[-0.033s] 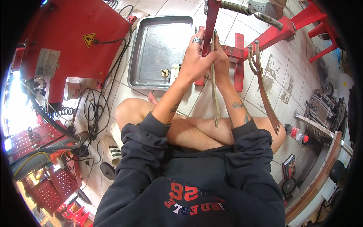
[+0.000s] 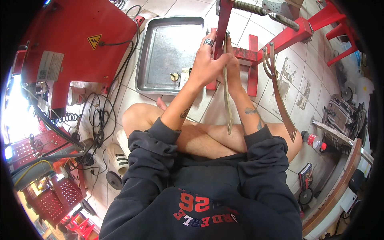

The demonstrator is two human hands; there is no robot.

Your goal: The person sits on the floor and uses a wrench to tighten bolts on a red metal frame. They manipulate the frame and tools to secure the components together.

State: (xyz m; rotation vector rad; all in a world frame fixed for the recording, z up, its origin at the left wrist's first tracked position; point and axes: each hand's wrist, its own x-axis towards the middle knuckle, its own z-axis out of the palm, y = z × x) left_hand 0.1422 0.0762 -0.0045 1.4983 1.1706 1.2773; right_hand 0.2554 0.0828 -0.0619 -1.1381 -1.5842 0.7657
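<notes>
My left hand [image 2: 206, 64], with a ring on one finger, is closed around the red steel post [image 2: 220, 38] of a stand in front of me. Its thumb reaches across to a long flat metal bar [image 2: 227, 96]. My right hand [image 2: 233, 66] grips that bar from the other side, close to its bolted upper end; its fingertips are partly hidden. From there the bar hangs down over my crossed legs. A second, curved metal bar [image 2: 279, 100] hangs from bolts on the stand's red arm [image 2: 288, 38], untouched.
Left of the post, a metal tray [image 2: 140, 68] holds a small brass-coloured piece [image 2: 174, 77] and a pale block. A red machine [image 2: 84, 44] and tangled black cables [image 2: 100, 120] lie farther left. A threaded rod [image 2: 250, 8] crosses above; a bottle [image 2: 314, 142] lies by my right knee.
</notes>
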